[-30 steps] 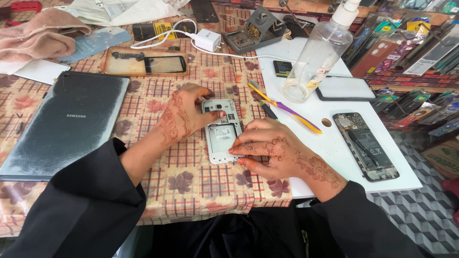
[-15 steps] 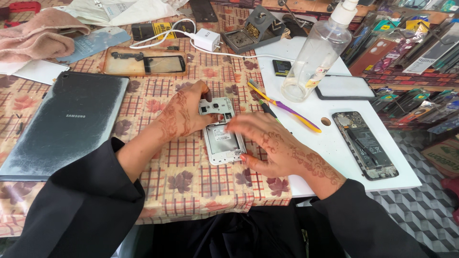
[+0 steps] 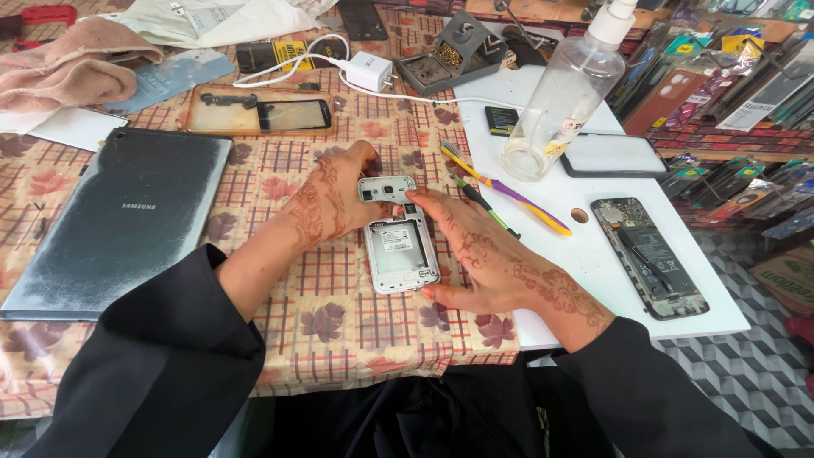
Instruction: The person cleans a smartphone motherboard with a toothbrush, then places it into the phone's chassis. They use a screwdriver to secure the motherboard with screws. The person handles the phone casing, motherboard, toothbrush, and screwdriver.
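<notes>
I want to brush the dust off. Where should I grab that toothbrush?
Grab the toothbrush by its yellow handle end, coming from the right. It lies flat on the white board with that end free, while its bristle end points toward the hands near the open phone.

Loose black sleeves to the wrists, dark henna patterns, perhaps floral, across both hands (image 3: 326,203).

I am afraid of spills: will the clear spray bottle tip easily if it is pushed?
Probably yes. The spray bottle is tall and narrow, and only a little liquid shows at its bottom, so it is likely light. Standing on the smooth white board, it might also slide.
</notes>
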### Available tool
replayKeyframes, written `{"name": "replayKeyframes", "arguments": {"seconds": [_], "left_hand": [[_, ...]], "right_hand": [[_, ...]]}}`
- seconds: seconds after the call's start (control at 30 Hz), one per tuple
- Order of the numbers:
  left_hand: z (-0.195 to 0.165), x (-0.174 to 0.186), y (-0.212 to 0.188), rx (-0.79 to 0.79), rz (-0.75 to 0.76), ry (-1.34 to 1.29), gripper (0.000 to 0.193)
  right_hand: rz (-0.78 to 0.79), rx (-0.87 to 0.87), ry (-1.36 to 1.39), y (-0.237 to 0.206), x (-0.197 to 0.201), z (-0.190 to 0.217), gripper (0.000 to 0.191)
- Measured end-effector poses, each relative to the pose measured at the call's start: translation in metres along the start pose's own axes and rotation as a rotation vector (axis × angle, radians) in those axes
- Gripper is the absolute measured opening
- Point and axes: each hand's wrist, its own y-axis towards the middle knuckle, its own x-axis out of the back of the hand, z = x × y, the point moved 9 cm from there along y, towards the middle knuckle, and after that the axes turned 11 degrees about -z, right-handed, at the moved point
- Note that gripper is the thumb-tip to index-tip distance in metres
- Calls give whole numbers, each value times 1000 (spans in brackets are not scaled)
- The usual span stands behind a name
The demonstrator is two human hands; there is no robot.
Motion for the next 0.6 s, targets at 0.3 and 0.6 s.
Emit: {"name": "replayKeyframes", "arguments": {"seconds": [0.3,0.6], "left_hand": [[0,-8,-3,-22,174,58,89],[7,-7,-2,49,162,-98,93]], "right_hand": [[-16,-7,19,3,4,7,111],[-36,-45,147,-1,3,-1,116]]}}
